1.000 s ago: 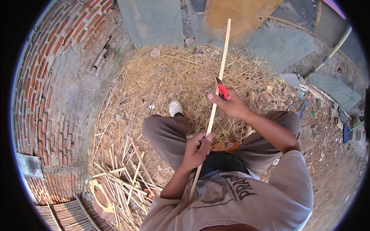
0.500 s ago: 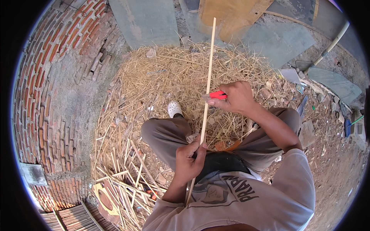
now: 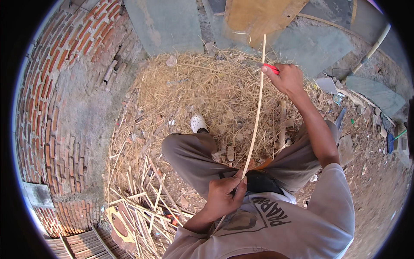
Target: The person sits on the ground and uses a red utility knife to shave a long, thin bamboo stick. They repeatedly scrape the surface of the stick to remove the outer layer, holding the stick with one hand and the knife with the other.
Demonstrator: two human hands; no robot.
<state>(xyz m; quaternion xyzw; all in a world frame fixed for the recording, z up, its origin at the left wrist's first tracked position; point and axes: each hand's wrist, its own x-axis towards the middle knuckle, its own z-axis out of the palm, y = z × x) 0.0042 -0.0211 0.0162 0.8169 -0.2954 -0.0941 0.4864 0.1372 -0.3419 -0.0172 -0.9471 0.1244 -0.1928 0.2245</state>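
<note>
A long, pale bamboo strip [image 3: 257, 116] runs from near my body out past my right hand, bowed slightly. Close to my lap, my left hand [image 3: 225, 193] is closed round its lower part, thumb pressed along it. My right hand [image 3: 283, 77] is farther out, gripping a knife [image 3: 271, 68] by its red handle. The knife's blade lies across the strip near its far end, with the thumb against the strip. A thin curled shaving [image 3: 241, 33] shows just beyond the strip's tip.
Shavings [image 3: 194, 82] cover the ground ahead of my crossed legs. More cut strips [image 3: 142, 207] lie in a heap at my left, beside a brick wall [image 3: 51, 108]. Grey sheets [image 3: 166, 26] and a tan board [image 3: 263, 17] lie at the far side.
My right hand has slid the knife outward along the strip, away from my body. The strip has swung right and bent, and my left hand has shifted slightly right and nearer.
</note>
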